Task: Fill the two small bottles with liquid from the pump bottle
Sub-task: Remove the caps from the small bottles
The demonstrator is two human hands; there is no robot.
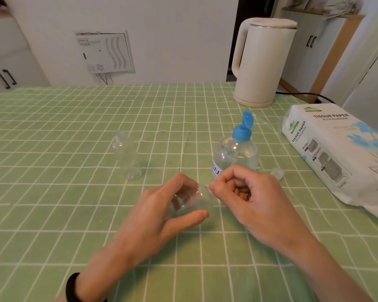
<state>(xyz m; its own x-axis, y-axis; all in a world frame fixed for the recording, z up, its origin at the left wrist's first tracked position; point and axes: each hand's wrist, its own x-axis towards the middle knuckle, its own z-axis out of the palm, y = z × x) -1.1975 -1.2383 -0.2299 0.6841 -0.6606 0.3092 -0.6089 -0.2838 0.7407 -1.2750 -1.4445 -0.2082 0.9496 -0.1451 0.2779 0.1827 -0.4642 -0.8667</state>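
While wrapped in left hand (158, 214) at frame centre with right hand (255, 197) pinching its neck, treat small bottle (198, 198) as light, stiff, probably slippery; hold round body, not mouth.
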